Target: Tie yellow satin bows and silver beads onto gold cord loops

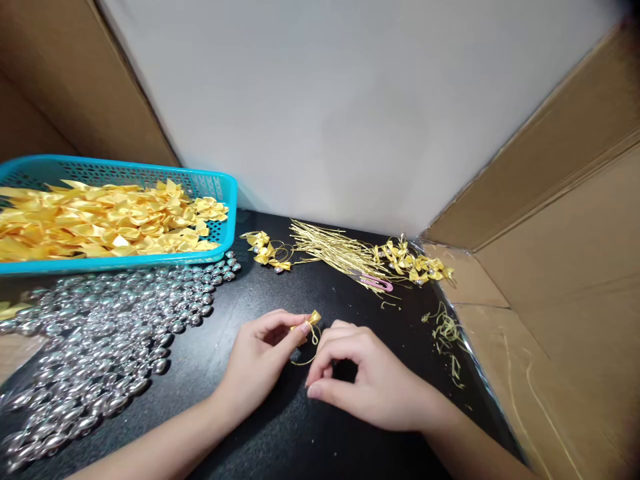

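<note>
Between the thumb and fingers of my left hand (265, 347) is a small yellow satin bow (314, 317). A thin gold cord (303, 363) hangs from the bow in a loop and curves toward my right hand (367, 373). The right hand's thumb and forefinger are pinched at the cord's far end; the tip itself is hidden by the fingers. Both hands are just above the black tabletop (280, 433), close together.
A blue basket (234, 213) of yellow bows (115, 220) stands at the left, with many silver beads (110, 333) before it. Farther back lie gold cords (335, 247), a pink clip (377, 283) and strung bows (410, 260). Cord scraps (445, 330) lie right, by cardboard walls (565, 267).
</note>
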